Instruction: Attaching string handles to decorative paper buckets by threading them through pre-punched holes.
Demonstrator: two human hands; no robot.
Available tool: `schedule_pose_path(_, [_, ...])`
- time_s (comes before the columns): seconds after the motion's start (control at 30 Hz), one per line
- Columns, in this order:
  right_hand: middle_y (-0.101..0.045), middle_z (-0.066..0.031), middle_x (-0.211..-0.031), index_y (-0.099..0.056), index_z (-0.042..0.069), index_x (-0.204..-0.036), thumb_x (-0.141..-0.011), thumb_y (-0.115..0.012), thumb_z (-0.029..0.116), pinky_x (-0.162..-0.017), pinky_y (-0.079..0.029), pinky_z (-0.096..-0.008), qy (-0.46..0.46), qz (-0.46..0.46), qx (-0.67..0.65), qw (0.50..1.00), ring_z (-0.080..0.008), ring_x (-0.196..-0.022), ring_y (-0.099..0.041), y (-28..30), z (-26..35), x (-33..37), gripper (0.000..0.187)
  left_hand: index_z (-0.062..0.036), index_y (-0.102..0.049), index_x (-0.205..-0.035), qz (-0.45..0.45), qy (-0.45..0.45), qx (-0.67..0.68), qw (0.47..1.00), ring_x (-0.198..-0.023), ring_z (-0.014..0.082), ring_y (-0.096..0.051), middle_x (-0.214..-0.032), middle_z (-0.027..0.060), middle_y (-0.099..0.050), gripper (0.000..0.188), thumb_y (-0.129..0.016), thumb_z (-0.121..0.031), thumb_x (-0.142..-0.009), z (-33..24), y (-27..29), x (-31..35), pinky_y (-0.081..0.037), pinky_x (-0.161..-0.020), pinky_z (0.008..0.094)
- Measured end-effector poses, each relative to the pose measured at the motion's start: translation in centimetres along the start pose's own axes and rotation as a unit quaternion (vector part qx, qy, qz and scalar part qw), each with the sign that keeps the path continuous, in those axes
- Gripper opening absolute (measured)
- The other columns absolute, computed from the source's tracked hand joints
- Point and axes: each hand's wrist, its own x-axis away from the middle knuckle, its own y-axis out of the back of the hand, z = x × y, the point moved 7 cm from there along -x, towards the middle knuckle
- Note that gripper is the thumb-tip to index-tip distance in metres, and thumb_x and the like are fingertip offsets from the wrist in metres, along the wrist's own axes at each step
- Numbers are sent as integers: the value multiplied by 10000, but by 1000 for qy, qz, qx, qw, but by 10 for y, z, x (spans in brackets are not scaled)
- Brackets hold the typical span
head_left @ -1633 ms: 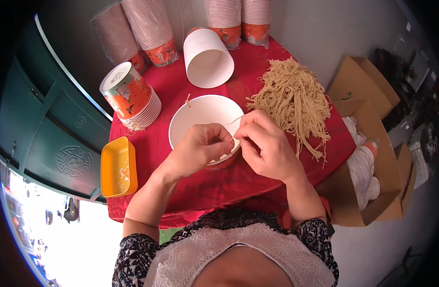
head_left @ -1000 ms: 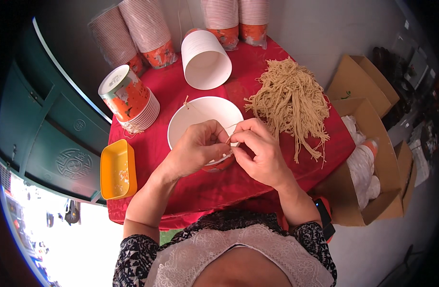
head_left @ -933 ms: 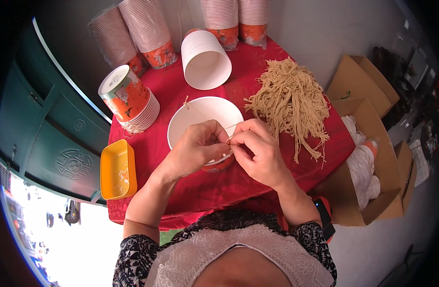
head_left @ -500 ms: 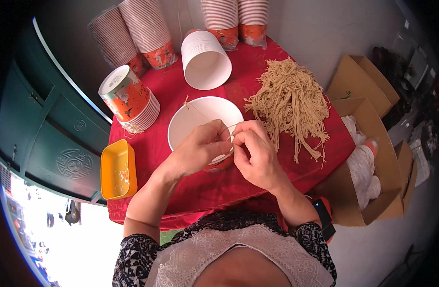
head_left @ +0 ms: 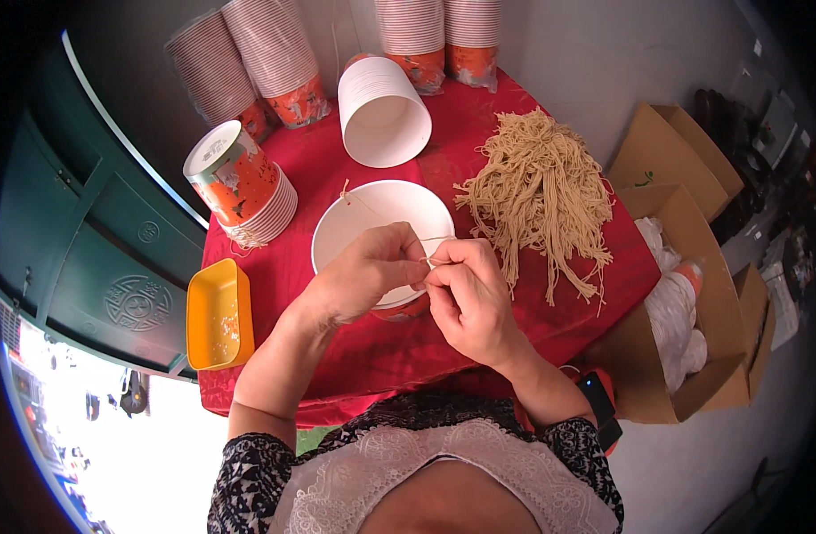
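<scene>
My left hand (head_left: 375,269) and my right hand (head_left: 468,291) meet over the near rim of a white-lined paper bucket (head_left: 372,198) with an orange outside. Both hands pinch a thin beige string (head_left: 440,238) between thumb and fingertips, close together. The string forms a small loop there; its exact crossing is too small to make out. A knotted string end (head_left: 345,189) lies by the bucket's far left rim, its strand running toward my left hand. To the right of my hands lies a large heap of beige strings (head_left: 541,182).
Further back a stack of white buckets (head_left: 386,125) lies on its side. Upturned orange buckets (head_left: 242,178) stand at left, above a yellow tub (head_left: 241,303) with small white bits. Wrapped bucket stacks (head_left: 270,49) line the wall. Open cardboard boxes (head_left: 724,311) flank the red-clothed table (head_left: 337,378).
My right hand has shifted slightly down, its fingers curling closer in at the string. The strand above the fingertips now stretches more level. My left hand has barely moved.
</scene>
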Motion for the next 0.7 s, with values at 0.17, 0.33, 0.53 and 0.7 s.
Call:
schedule_pose_path(0.17, [-560,-107,-959,-603,6,-850,-731,-712,-67,-713,-471,-375,22,5,2,1000,-277,-845,-552,5,-2,0,177,-16,-601,-904,23,5,7,1000,-761,79,-549,-842,7,-617,110,-693,-40,-848,-1,0,3,-443,-650,223])
schedule_pose_path(0.33, [-551,-103,-944,-647,12,-900,-767,-694,-39,-707,-456,-377,-2,7,42,999,-278,-836,-539,9,-11,-4,149,-16,-604,-903,26,7,-35,999,-774,77,-563,-846,10,-625,113,-703,-37,-851,-5,0,5,-462,-664,232])
schedule_pose_path(0.53, [-537,-102,-916,-641,4,-870,-759,-699,-37,-707,-452,-379,-3,32,64,997,-277,-842,-530,8,-10,-7,132,-12,-603,-920,3,-95,-141,985,-811,93,-586,-870,30,-645,123,-693,14,-840,-10,-3,9,-487,-715,255])
schedule_pose_path(0.7, [-532,-100,-906,-632,-3,-848,-754,-700,-39,-712,-453,-380,-9,46,54,997,-276,-836,-526,3,-13,-5,121,-3,-603,-929,-95,-226,-325,913,-818,160,-619,-861,72,-629,158,-682,64,-809,-31,-15,24,-504,-739,281])
